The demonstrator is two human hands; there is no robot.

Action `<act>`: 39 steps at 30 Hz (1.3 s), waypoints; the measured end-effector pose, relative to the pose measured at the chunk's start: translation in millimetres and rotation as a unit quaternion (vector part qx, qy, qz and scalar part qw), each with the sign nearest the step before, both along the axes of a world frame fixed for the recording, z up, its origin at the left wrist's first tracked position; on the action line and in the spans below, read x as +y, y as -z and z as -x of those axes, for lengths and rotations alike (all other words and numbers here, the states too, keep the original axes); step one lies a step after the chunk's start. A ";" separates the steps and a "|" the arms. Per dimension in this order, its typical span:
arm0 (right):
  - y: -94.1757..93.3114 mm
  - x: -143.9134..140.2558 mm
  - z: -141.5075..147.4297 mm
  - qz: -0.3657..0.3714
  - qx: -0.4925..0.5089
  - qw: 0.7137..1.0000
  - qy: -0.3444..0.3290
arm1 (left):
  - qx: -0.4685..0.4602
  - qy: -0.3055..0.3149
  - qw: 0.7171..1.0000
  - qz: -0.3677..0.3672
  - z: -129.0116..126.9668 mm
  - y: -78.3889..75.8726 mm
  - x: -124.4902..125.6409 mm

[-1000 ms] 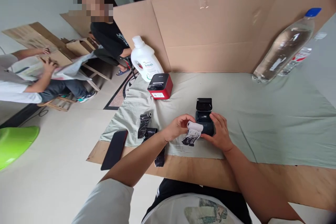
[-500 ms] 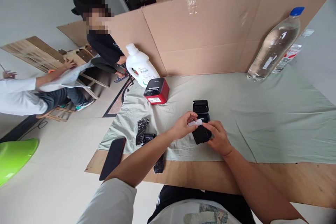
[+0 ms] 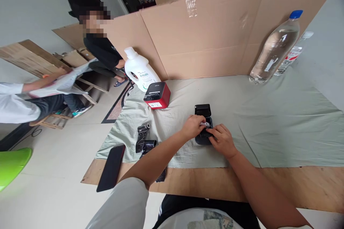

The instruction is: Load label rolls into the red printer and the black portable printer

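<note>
At the middle of the counter (image 3: pixel 268 185), on the pale green cloth (image 3: pixel 290 125), we see a small black device (image 3: pixel 203 140) with its lid (image 3: pixel 202 110) open toward the far side. A white paper roll (image 3: pixel 205 124) is at the opening of this device, and the grip of the left hand (image 3: pixel 194 127) is pinching it. The right hand (image 3: pixel 223 141) is at the right side of the device, with its fingertips over the near part, just beside the roll. Whether this second grip also pinches something, we cannot tell, because the place is dark and partly covered.

To the left of the hands we notice two dark rolls (image 3: pixel 141 139), one just beside the other, the nearer one partly hidden by the left forearm. At the left near corner lies a flat dark object like a phone (image 3: pixel 110 168), partly on the bare wood. Farther away we find a red and black box (image 3: pixel 163 95), and behind it a white jug (image 3: pixel 141 72). On the far right, before the cardboard wall (image 3: pixel 209 43), there is a large bottle with blue cap (image 3: pixel 276 46), and a smaller bottle (image 3: pixel 292 56) near it.
</note>
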State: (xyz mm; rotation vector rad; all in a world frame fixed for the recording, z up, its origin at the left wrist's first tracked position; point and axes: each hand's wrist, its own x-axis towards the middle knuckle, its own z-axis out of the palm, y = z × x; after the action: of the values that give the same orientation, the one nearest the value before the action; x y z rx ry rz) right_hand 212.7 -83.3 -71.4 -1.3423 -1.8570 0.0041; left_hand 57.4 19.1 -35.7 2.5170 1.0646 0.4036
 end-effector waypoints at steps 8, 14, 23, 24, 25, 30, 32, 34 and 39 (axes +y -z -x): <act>-2.8 -2.0 1.0 -0.018 -0.003 1.000 -0.001 | -0.146 -0.009 0.989 -0.008 9.5 5.7 -2.0; -0.1 -1.2 1.7 -0.011 -0.006 1.000 -0.003 | -0.070 0.004 0.997 -0.034 8.4 6.4 -0.2; -3.5 -2.4 2.0 -0.005 -0.003 1.000 -0.005 | -0.052 0.036 0.996 -0.069 8.0 2.8 5.4; -4.2 -2.7 1.9 -0.004 -0.002 1.000 -0.008 | -0.087 0.001 0.993 -0.083 9.0 1.1 7.7; -4.8 -2.9 1.7 -0.002 0.000 1.000 -0.011 | -0.123 -0.038 0.987 -0.097 10.0 -0.9 10.6; -5.6 -3.1 0.7 -0.003 0.013 0.999 -0.029 | -0.251 -0.043 0.967 -0.019 11.6 -5.8 20.2; -5.3 -2.8 0.2 -0.007 0.017 0.999 -0.029 | -0.287 -0.011 0.957 0.022 13.1 -1.6 13.5; -5.0 -2.3 -0.4 -0.016 0.021 1.000 -0.012 | -0.310 -0.005 0.950 0.022 15.9 5.7 -0.8; -2.1 -0.1 -0.9 -0.007 0.020 0.999 0.036 | -0.297 0.003 0.955 0.002 21.7 26.0 -45.6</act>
State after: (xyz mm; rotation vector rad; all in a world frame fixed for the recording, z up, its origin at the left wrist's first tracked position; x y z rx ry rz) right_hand 213.6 -83.4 -69.3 -1.3890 -1.7707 -0.0194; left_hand 35.6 -26.5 -61.6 2.1638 0.8058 1.0681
